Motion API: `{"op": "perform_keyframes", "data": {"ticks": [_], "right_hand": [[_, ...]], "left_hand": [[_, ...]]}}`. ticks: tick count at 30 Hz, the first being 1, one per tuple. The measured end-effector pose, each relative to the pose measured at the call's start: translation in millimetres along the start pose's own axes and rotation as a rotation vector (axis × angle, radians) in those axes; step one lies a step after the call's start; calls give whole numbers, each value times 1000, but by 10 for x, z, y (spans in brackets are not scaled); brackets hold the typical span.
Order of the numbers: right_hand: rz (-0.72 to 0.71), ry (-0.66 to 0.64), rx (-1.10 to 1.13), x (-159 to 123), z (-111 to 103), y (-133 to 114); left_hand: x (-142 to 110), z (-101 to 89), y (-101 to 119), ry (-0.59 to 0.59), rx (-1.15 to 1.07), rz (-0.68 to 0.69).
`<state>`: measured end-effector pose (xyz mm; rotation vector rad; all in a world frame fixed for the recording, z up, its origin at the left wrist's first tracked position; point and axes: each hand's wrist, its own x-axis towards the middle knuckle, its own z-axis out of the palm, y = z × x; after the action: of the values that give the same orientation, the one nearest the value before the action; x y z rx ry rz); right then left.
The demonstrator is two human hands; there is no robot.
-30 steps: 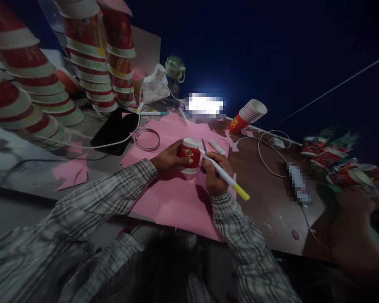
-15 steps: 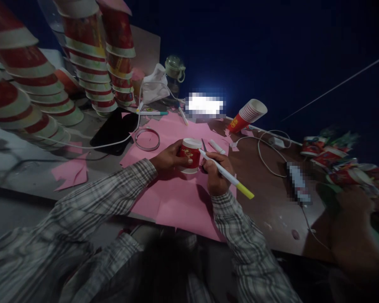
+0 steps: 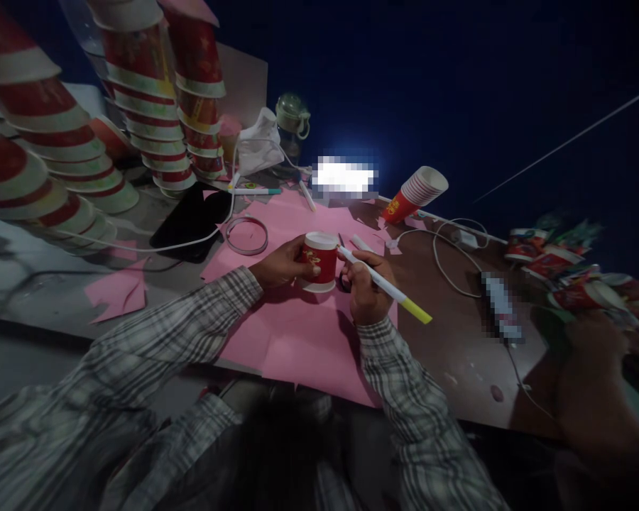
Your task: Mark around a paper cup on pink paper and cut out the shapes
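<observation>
My left hand [image 3: 282, 264] is wrapped round a small red and white paper cup [image 3: 319, 261] that stands upside down on a sheet of pink paper [image 3: 298, 333]. My right hand [image 3: 366, 289] grips a white marker with a yellow end [image 3: 386, 286]; its tip touches the cup's upper right side. A pair of scissors [image 3: 343, 266] lies just behind the cup, partly hidden by my right hand.
Tall stacks of red and white cups [image 3: 165, 99] rise at the left. A black phone [image 3: 192, 220] with a white cable, a tape ring [image 3: 246, 235], a tipped cup stack [image 3: 415, 193], a bottle [image 3: 292, 128] and another person's hand [image 3: 596, 383] at the right surround the table [image 3: 458, 355].
My right hand has shifted slightly up and right, tilting the marker flatter against the cup. The left hand keeps the cup in place.
</observation>
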<state>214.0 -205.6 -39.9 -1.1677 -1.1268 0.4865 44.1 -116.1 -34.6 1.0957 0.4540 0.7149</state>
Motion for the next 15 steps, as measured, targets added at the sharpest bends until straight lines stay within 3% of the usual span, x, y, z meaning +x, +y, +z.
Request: {"op": "perform_keyframes", "data": {"ticks": [6,15], "right_hand": [[26,24,96,50,57,-21],[-10,-12,105,0,10,-11]], "left_hand": [[7,-9,37,-38,-13,8],[-1,-12,17,21,-95,0]]}}
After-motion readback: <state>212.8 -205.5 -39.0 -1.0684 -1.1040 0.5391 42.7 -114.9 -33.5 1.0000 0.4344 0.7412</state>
